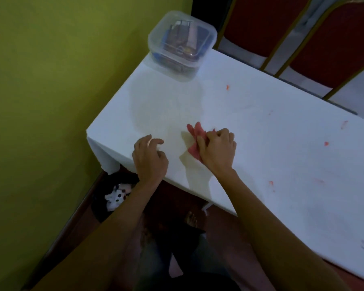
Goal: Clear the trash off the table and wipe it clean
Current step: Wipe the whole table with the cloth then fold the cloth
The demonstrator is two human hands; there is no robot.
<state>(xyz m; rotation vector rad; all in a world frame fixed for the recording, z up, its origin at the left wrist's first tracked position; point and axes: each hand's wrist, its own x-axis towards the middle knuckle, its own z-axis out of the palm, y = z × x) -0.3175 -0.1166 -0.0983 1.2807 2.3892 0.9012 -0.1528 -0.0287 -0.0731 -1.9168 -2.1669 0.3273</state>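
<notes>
A white table (pixel 250 133) runs from the near left to the right. My right hand (pixel 216 147) grips a pink cloth (pixel 194 133) that lies on the table near its front edge. To the left of the cloth, my left hand (pixel 149 156) hovers at the table's near edge, fingers loosely curled and holding nothing. Small red stains (pixel 326 143) and smears (pixel 271 183) dot the table surface to the right of the cloth. A faint damp patch spreads across the table's left part.
A clear plastic container (pixel 182 45) with dark items inside stands on the far left corner. A black bin (pixel 114 196) with crumpled white trash sits on the floor under the table's left end. Red chairs (pixel 334 43) line the far side. A green wall (pixel 51 101) is at left.
</notes>
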